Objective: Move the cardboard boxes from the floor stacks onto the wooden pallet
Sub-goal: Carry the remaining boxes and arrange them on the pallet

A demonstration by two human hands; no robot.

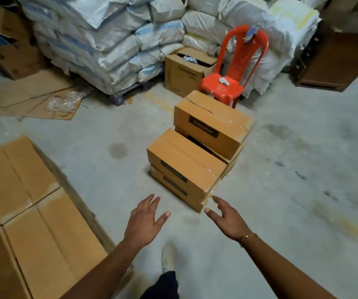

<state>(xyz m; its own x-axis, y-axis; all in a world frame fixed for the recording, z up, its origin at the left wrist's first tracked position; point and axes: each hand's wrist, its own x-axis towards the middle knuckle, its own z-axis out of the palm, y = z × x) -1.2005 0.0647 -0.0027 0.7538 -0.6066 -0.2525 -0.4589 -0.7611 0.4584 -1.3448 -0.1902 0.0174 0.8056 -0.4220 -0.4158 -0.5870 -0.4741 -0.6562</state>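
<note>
Brown cardboard boxes with dark label strips, in two low stacks side by side on the grey concrete floor, centre of view. Nearer stack two boxes high; farther stack taller, top flap slightly lifted. Clear tape over the box ends.

Left hand and right hand stretched toward the nearer stack, palms down, fingers spread and relaxed, gripping nothing. Right fingertips just beside the stack's near corner, contact impossible to judge. Thin gold bracelet on the right wrist. White shoe and dark trouser leg below, between the forearms.

At lower left, more brown cartons packed flush together, with a wood-coloured edge along their right side.

Beyond the stacks, a red plastic chair just beside an open cardboard box. Behind both, piled white woven sacks. At far left, flattened cardboard sheets on the floor.
</note>
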